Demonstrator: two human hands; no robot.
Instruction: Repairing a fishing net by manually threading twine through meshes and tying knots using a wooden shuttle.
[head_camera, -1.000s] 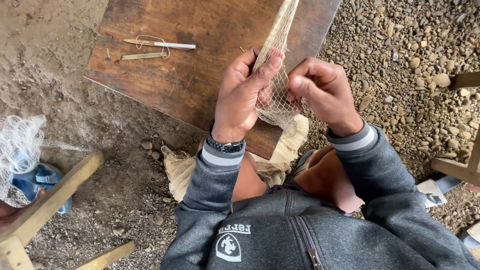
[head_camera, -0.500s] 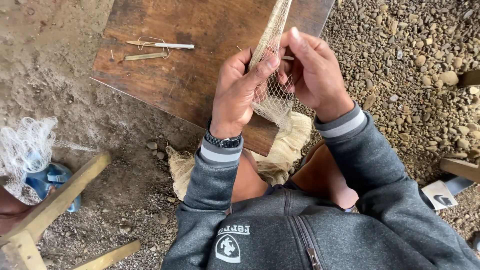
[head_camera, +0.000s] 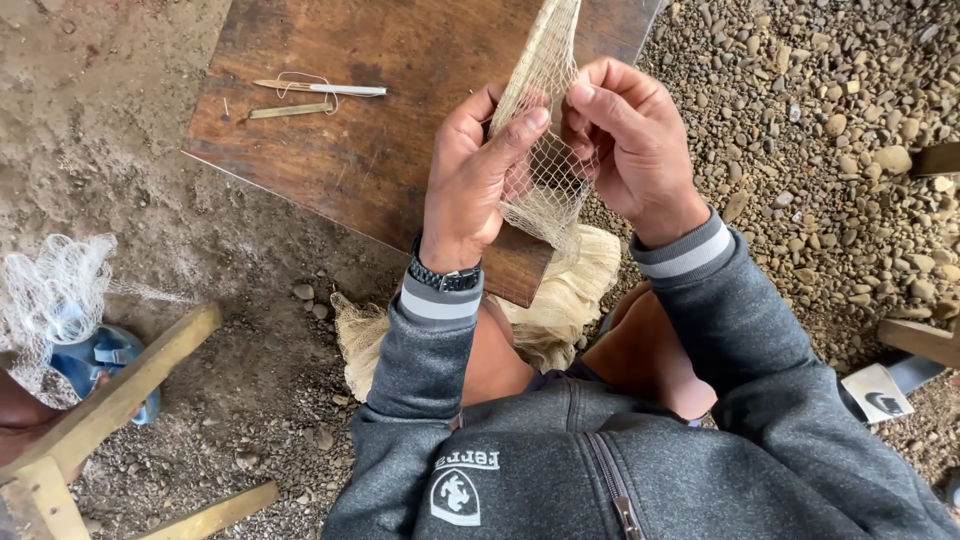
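A pale cream fishing net hangs taut from the top of the view down between both hands. My left hand pinches its mesh with thumb and fingers, a dark watch on the wrist. To its right, my right hand grips the same strip of net, fingers curled over the strands. The net's loose end lies bunched on my lap and on the ground under the hands. Behind the hands stands a dark wooden table.
A netting needle with thread and a flat wooden stick lie on the table's far left. A white net bundle and a blue sandal sit at left by a wooden frame. Gravel covers the right.
Both hands have worked slightly up along the net. The right hand's fingers have shifted their hold and now curl over the strands nearer the left thumb.
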